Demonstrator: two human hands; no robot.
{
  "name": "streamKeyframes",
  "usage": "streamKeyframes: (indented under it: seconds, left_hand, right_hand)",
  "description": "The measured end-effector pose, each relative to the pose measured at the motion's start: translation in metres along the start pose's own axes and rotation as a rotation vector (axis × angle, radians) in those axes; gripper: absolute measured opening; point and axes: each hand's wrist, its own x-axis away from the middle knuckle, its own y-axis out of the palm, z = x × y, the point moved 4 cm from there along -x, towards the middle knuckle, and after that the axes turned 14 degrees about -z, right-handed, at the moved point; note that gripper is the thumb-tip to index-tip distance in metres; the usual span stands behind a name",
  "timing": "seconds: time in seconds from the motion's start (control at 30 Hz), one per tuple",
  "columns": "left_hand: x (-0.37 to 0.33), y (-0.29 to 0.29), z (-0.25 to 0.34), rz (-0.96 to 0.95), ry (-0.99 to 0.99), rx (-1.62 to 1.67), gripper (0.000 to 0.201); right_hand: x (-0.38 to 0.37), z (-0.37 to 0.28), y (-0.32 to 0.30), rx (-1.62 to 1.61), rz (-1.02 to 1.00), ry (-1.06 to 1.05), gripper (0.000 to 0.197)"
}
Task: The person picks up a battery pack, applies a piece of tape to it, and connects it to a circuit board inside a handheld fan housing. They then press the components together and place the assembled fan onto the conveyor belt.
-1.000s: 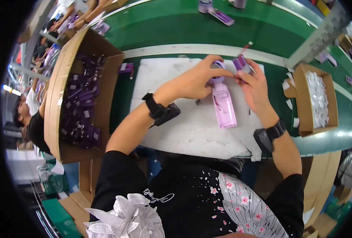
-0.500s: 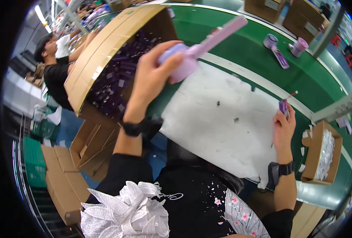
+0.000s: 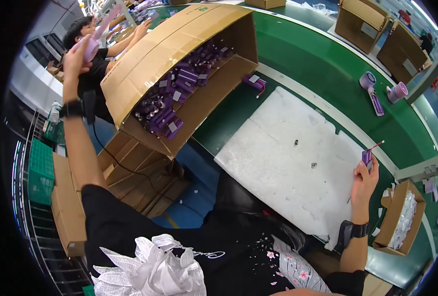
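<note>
My left hand point(image 3: 77, 53) is stretched far out to the left, gripping a long pink-purple device point(image 3: 98, 33) raised beyond the big tilted cardboard box point(image 3: 150, 54). That box holds several small purple battery packs point(image 3: 172, 96). My right hand point(image 3: 366, 178) rests at the right edge of the white foam mat point(image 3: 288, 158), pinching a small purple battery pack with a red wire point(image 3: 367, 155). Both wrists wear black bands.
A green conveyor belt point(image 3: 317, 64) runs behind the mat with purple parts point(image 3: 374, 93) lying on it. A small carton of white pieces point(image 3: 401, 217) sits at the right. Another person in black point(image 3: 93, 69) works at the far left. Flattened cartons point(image 3: 125, 172) lie below the big box.
My left hand has carried the long pink device from over the mat, past the big box, out to the far left. My right hand stays by the mat with the small pack.
</note>
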Motion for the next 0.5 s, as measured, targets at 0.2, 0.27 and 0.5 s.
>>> streamKeyframes:
  seconds: [0.2,0.27,0.5]
  left_hand:
    - [-0.14,0.057,-0.068,-0.001,0.186,-0.861,0.067]
    - [-0.179,0.044,-0.095,-0.152,0.26,-0.921,0.069]
    - [-0.179,0.127,-0.087,-0.427,-0.049,-0.228,0.056]
  right_hand:
    - [0.005,0.002,0.007,0.026,0.016,0.024,0.045]
    - [0.001,0.005,0.01,0.014,-0.001,0.036,0.045]
    - [0.004,0.007,0.014,0.144,0.022,0.057,0.04]
